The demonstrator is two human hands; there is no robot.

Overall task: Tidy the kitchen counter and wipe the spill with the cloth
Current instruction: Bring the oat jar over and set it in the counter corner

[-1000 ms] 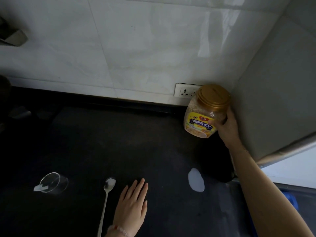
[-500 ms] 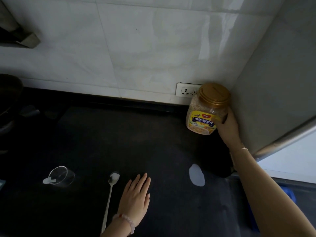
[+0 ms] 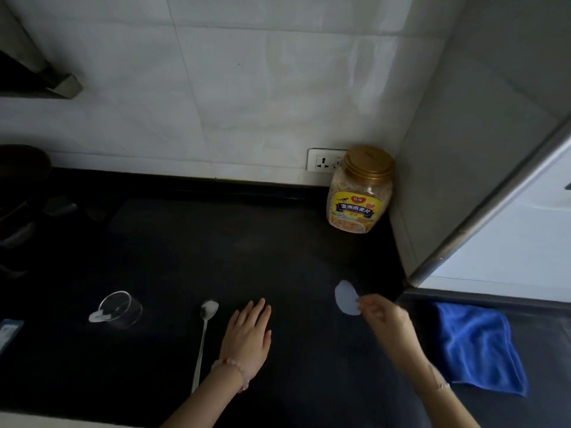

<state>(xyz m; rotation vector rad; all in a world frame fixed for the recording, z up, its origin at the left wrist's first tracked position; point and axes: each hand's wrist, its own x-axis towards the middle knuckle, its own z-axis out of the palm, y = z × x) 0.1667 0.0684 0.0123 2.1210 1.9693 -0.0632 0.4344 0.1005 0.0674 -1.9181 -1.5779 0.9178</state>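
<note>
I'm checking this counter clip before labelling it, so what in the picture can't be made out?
- Right hand: motion-blurred in the head view, finger pose unclear, and it covers the white spill's near edge.
- Dark objects at far left: lost in shadow, cut by the frame.
- Small packet: cut by the left edge.
- Jar label's small print: too small.
- Tipped glass: whether the white residue is liquid or solid is unclear.

We see a black desk running to the tiled wall. In its far right corner an oat jar with a gold lid stands upright. Near the right edge lies a small white spill, and further right a blue cloth lies crumpled. At the near middle a long spoon lies with its bowl pointing far; left of it a clear glass lies on its side with white liquid at its mouth
</note>
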